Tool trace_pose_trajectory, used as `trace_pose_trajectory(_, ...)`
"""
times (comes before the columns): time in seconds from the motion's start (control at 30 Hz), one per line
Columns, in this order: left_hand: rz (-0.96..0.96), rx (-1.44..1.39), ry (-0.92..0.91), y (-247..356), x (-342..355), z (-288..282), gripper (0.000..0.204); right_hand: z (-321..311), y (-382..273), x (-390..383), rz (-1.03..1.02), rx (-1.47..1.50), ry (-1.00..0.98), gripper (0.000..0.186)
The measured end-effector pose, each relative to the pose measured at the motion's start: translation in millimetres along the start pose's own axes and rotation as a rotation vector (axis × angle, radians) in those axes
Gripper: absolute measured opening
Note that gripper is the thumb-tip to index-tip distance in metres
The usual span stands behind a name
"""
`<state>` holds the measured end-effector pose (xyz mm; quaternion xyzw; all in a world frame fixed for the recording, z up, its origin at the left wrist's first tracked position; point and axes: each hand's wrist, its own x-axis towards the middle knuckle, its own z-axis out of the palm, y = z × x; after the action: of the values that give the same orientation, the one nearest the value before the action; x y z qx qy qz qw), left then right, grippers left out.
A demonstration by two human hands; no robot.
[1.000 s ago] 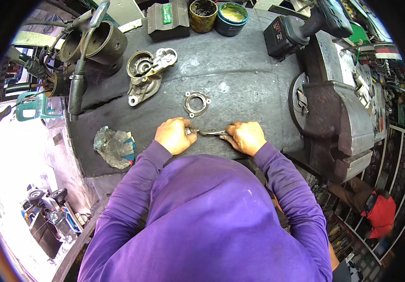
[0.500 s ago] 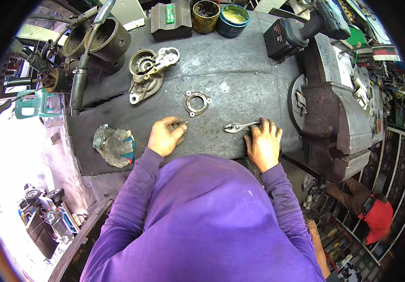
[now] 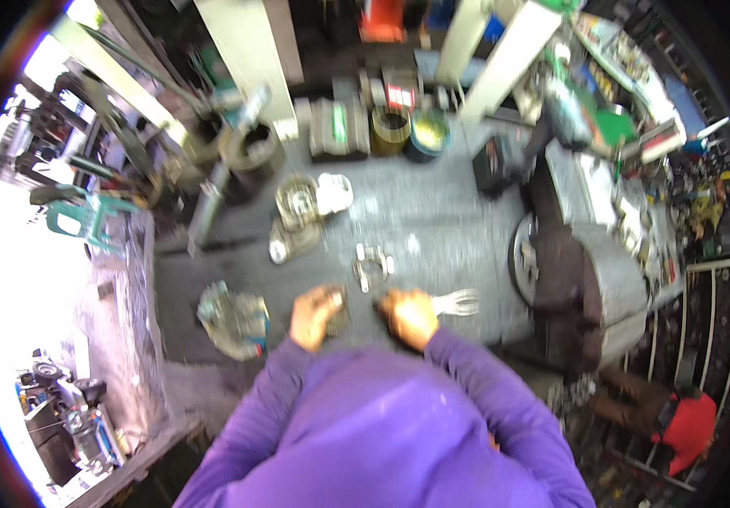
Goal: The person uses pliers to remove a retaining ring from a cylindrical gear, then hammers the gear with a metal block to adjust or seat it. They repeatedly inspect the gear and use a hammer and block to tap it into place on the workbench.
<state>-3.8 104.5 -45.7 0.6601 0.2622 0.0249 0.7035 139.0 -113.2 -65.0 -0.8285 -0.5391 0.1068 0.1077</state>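
Observation:
The whole view is smeared by motion. My left hand is closed over the near part of the bench, fingertips together; what they pinch is too blurred to make out. My right hand hovers or rests just to its right, its fingers curled and smeared, so its grip is unclear. Right of that hand lies a pair of metal pliers, apart from the fingers. Beyond both hands sits a round metal flange ring with ears. Farther left is a cast metal housing.
A crumpled plastic bag lies at the bench's left. At the back stand a grey block and two open tins, one with yellow grease. On the right are a cordless power tool and a large bench vise. A person in red is lower right.
My right hand has left the pliers and come leftward, closer to my left hand. The pliers stay on the bench. The view has tilted, so the bench appears lower and more background shows.

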Motion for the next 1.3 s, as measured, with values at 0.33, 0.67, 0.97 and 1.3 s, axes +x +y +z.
trace_pose_trajectory(0.33, -0.19, -0.524, -0.075, -8.2, 17.6, 0.1, 0.035, -148.0, 10.6, 86.1, 0.135, 0.547, 0.184, 0.029)
trace_pose_trajectory(0.67, -0.162, -0.441, -0.142, 9.6, 14.5, -6.1, 0.037, -352.1, 36.3, 342.8, 0.121, 1.078, 0.656, 0.011)
trace_pose_trajectory(0.97, -0.24, -0.533, -0.024, -11.2, -8.2, -29.4, 0.037, -391.6, 54.2, 479.7, 0.119, 1.36, 0.899, 0.006)
trace_pose_trajectory(1.3, -0.229, -0.52, -0.054, 1.8, 15.0, -32.6, 0.035, -372.3, 47.7, 444.5, 0.12, 1.156, 0.909, 0.024)
